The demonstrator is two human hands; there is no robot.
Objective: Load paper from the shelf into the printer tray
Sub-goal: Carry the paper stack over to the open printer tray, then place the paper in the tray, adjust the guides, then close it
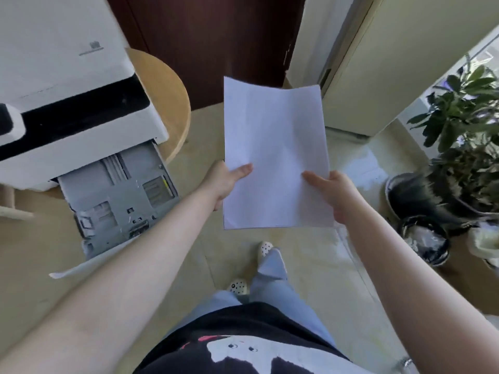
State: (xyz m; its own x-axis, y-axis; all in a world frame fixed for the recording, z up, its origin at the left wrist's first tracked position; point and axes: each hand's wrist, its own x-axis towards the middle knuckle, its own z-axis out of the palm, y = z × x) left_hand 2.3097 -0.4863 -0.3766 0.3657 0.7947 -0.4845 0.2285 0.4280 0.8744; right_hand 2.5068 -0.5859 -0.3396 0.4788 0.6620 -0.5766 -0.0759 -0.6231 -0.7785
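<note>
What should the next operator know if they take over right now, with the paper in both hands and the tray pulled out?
Left hand: gripping the paper stack at its left edge.
Right hand: gripping the right edge.
Stack is held in the air over the floor, to the right of the printer.
Printer tray is pulled open; no paper visible inside.
Done: paper in hand, tray open.
Left: lay the stack in the tray, push the tray shut.
</note>
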